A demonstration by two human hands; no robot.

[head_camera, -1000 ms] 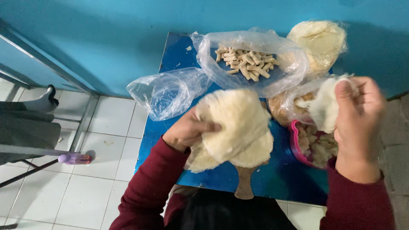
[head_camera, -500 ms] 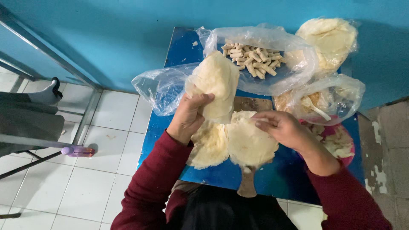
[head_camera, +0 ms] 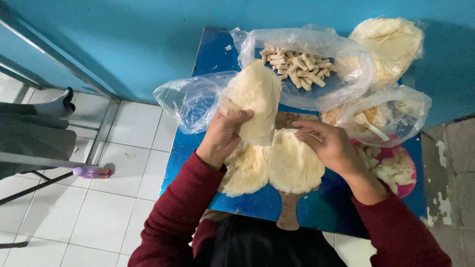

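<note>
Head view, looking straight down on a blue surface (head_camera: 316,210) against a blue wall. Far left, on the white tiled floor (head_camera: 74,217), a small purple bottle (head_camera: 92,172) lies on its side beside a metal frame (head_camera: 99,133). At the surface's left edge sits an empty crumpled clear bag (head_camera: 190,101). Left hand (head_camera: 222,136), in a dark red sleeve, has its grip pinched on the lower edge of a thin pale wrapper sheet (head_camera: 257,99), holding it lifted and partly folded above the surface. Below it another flat wrapper (head_camera: 245,170) lies beside a round wrapper (head_camera: 292,165) that rests on a wooden board (head_camera: 289,215) with its handle pointing toward the person. Right hand (head_camera: 329,146) rests on the upper edge of that round wrapper, fingers pressed together on the dough; whether it holds anything else, cannot tell. Behind, an open plastic bag holds small tan rolled sticks (head_camera: 297,64). Right of that, a bagged stack of wrappers (head_camera: 391,42) sits near the wall. Nearer, a bag with a white spoon (head_camera: 371,126) lies over a pink bowl (head_camera: 403,173) of pale shredded filling.
</note>
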